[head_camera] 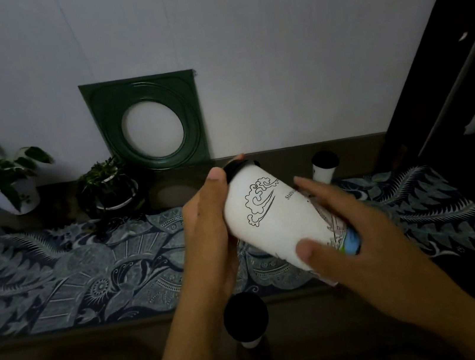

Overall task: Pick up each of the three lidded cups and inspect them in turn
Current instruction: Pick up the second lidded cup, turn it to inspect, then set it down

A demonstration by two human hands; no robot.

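A tall white paper cup [280, 222] with a black lid is held tilted in the air above the bench [71, 355], lid end away from the person and up to the left, base down to the right. The left hand [207, 231] curls round its upper wall, thumb just under the lid; the right hand [361, 241] cups the base end, thumb pressed on the wall, so each grip is clamped on this cup.

It looks light and thin-walled (probably empty, though that cannot be seen), so a hard squeeze at mid-height would likely dent it. The stiffer places to hold are the rolled rim under the lid and the base. The matt paper, printed with a line-drawn cloud and a coloured patch near the base, should not slip easily; the push-on lid might pop off if levered.

A second lidded cup [325, 166] stands upright at the back, a third cup [245, 318] nearest the person. A patterned blue cloth [88, 265] covers the middle of the bench.
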